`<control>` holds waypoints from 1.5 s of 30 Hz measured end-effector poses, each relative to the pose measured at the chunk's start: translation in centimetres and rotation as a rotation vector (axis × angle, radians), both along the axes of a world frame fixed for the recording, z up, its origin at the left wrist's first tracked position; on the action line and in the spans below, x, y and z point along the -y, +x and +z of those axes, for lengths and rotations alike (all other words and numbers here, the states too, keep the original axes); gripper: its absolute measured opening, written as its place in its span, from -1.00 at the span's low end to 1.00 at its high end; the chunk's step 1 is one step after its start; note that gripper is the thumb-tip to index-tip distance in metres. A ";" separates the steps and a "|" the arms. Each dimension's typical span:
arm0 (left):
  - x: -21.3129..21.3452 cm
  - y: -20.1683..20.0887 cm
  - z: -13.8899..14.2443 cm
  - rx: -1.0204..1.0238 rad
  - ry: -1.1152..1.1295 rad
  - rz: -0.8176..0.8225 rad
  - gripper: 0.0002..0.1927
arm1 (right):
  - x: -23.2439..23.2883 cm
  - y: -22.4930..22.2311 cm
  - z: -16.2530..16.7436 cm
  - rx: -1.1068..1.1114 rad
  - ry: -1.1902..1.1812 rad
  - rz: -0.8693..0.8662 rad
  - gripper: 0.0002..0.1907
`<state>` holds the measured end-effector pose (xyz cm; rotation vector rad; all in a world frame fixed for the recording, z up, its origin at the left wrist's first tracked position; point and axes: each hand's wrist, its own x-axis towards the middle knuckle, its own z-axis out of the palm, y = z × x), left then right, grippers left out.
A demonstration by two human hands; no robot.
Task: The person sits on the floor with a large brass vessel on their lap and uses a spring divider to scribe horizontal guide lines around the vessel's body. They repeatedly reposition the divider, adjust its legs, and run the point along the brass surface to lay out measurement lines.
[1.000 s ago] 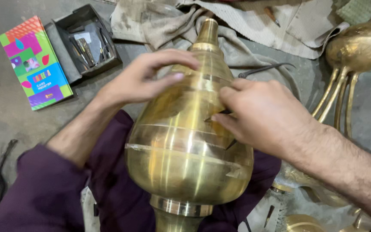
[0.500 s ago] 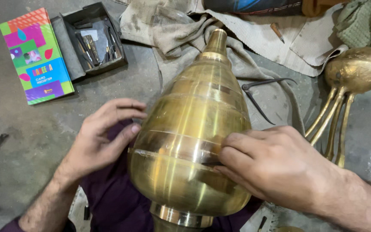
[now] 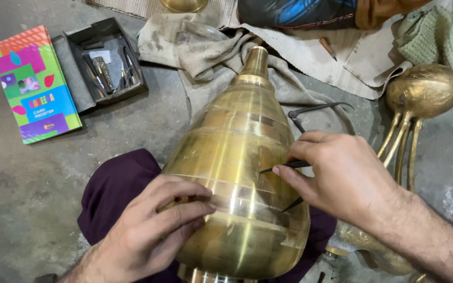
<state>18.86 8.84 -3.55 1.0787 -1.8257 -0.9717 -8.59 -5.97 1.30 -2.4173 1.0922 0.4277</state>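
**Two hands on a brass vessel, a dark pointed tool against its side**

A large pear-shaped brass vessel (image 3: 237, 178) lies across the person's lap, resting on purple cloth (image 3: 116, 194), with its narrow neck pointing away toward a crumpled grey rag (image 3: 195, 47) on the concrete floor (image 3: 22, 188). The left hand (image 3: 148, 236) lies flat on the lower left of the body, fingers stretched out and slightly spread along a bright polished band; it presses the surface and grips nothing. The right hand (image 3: 342, 178) is curled closed around a thin dark pointed tool (image 3: 284, 166), pinched between thumb and fingers, with one dark tip touching the brass at mid-height and a second dark leg showing just below the hand.

To the upper left, an open dark grey tray-like box (image 3: 74, 63) sits on the floor; inside it lie several slim metal tools (image 3: 103, 71) and a small pale slip. Touching its left edge lies a brightly coloured flat box (image 3: 32, 84), closed, so its contents cannot be seen. On the right stands another brass piece (image 3: 420, 94), round on top with slender curved legs. Behind the vessel's neck, a dark caliper-like tool (image 3: 315, 110) rests on the rag.
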 end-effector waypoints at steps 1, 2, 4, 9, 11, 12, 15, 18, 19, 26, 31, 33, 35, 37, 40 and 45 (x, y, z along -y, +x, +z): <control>0.1 -0.2 0.2 0.000 -0.006 -0.010 -0.61 | -0.2 -0.2 0.0 0.044 -0.002 0.028 -0.64; 0.3 -0.3 0.3 0.000 -0.011 -0.023 -0.60 | -0.5 -0.3 0.0 0.088 -0.004 0.053 -0.68; 0.5 -0.6 0.4 0.008 -0.016 -0.025 -0.59 | -1.0 -0.4 0.2 0.119 0.156 0.117 -0.69; 0.7 -0.6 0.4 0.030 -0.061 -0.004 -0.61 | -0.8 0.3 0.5 0.290 0.146 0.286 -0.74; 0.6 -0.7 0.2 0.017 -0.048 0.010 -0.60 | -0.1 0.9 0.3 0.291 0.151 0.279 -0.74; 0.4 -0.9 0.2 0.009 -0.040 0.022 -0.60 | 0.2 1.0 0.2 0.141 0.197 0.199 -0.73; 0.2 -2.0 -0.3 0.039 -0.053 0.018 -0.59 | 1.2 0.8 0.1 -0.084 0.268 0.015 -0.69; 0.0 -5.3 -1.0 0.140 -0.083 -0.015 -0.62 | 1.0 -0.4 0.5 0.141 0.219 -0.021 -0.72; -0.1 -6.5 -1.1 0.144 -0.085 -0.002 -0.62 | 0.9 -0.9 0.7 0.208 0.180 -0.005 -0.73; 0.4 -12.9 0.4 0.299 -0.071 0.042 -0.55 | 0.7 -4.1 0.7 0.280 0.160 -0.029 -0.69; 2.0 -15.5 1.2 0.382 -0.105 0.025 -0.61 | -1.3 -6.7 1.5 0.247 0.204 -0.174 -0.71; 2.3 -16.3 1.5 0.440 -0.108 -0.035 -0.65 | -2.4 -7.6 1.8 0.221 0.207 -0.217 -0.73; 2.1 -16.8 1.9 0.463 -0.146 -0.053 -0.68 | -3.7 -8.3 2.1 0.160 0.231 -0.282 -0.73; 1.9 -17.0 2.3 0.498 -0.189 -0.094 -0.67 | -4.9 -8.7 2.3 0.034 0.284 -0.299 -0.66; 1.6 -16.9 2.6 0.557 -0.260 -0.162 -0.58 | -7.0 -8.9 2.7 0.000 0.284 -0.298 -0.57; 0.9 -16.0 2.2 0.583 -0.356 -0.266 -0.64 | -9.8 -8.3 3.7 -0.001 0.148 -0.252 -0.42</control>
